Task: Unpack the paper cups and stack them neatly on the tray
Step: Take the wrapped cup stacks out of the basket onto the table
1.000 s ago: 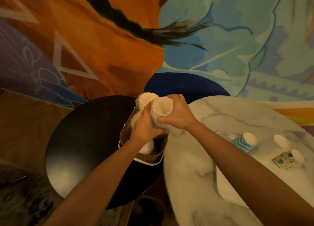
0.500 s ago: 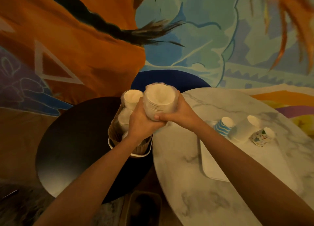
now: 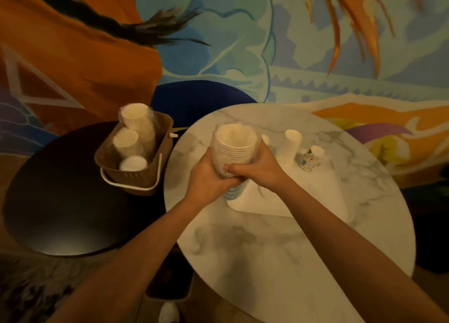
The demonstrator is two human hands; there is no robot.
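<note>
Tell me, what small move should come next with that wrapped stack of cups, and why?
Probably tear open the clear wrapper at its top. The left hand and the right hand both grip the wrapped stack of paper cups by the white tray. The cups cannot be stacked there until the wrapper is off.

A tray (image 3: 303,196) sits on the round worktop (image 3: 267,249), toward its 12 o'clock side. A sleeve (image 3: 234,150) of cups is over the tray's 9 o'clock corner. Behind it on the tray, at 1 o'clock, is a cup stack (image 3: 291,142), with a single cup (image 3: 309,158) just beside that at 4 o'clock. At the sleeve's 9 o'clock, a basket (image 3: 136,176) on a side worktop (image 3: 60,201) holds three cup packs (image 3: 138,125).
</note>
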